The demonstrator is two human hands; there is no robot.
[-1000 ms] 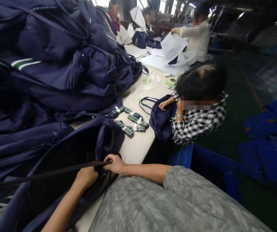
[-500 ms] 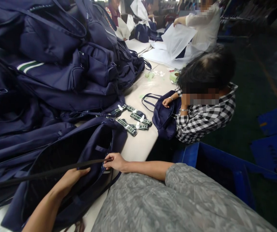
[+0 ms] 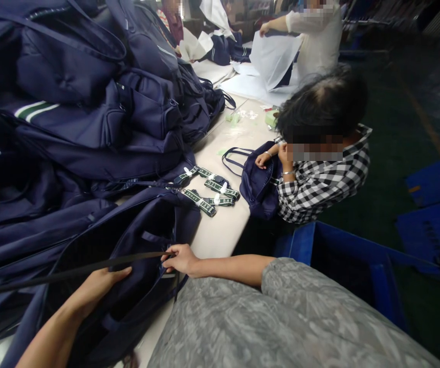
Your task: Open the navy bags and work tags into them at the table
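A navy fabric bag (image 3: 139, 225) lies gaping in front of me, its dark inside showing. My right hand (image 3: 181, 259) pinches the end of a long dark strap (image 3: 128, 259) at the bag's right edge. From there the strap runs left, out of view. Just under it, my left hand (image 3: 105, 285) rests at the bag's opening with the thumb stretched out; its other fingers are hidden. Beyond the bag, several green lettered straps (image 3: 204, 202) with white clips lie on the pale table (image 3: 220, 227).
Navy bags are heaped high (image 3: 70, 122) along the left. Across the table corner a person in a checked shirt (image 3: 320, 189) leans over a small navy bag (image 3: 258, 179). Farther back, another person handles white sheets (image 3: 276, 56). A blue bin (image 3: 300, 245) stands at my right.
The whole view has shifted slightly. My left hand has moved a little left along the bag opening, while my right hand keeps its pinch on the strap. The far person's white sheet has shifted.
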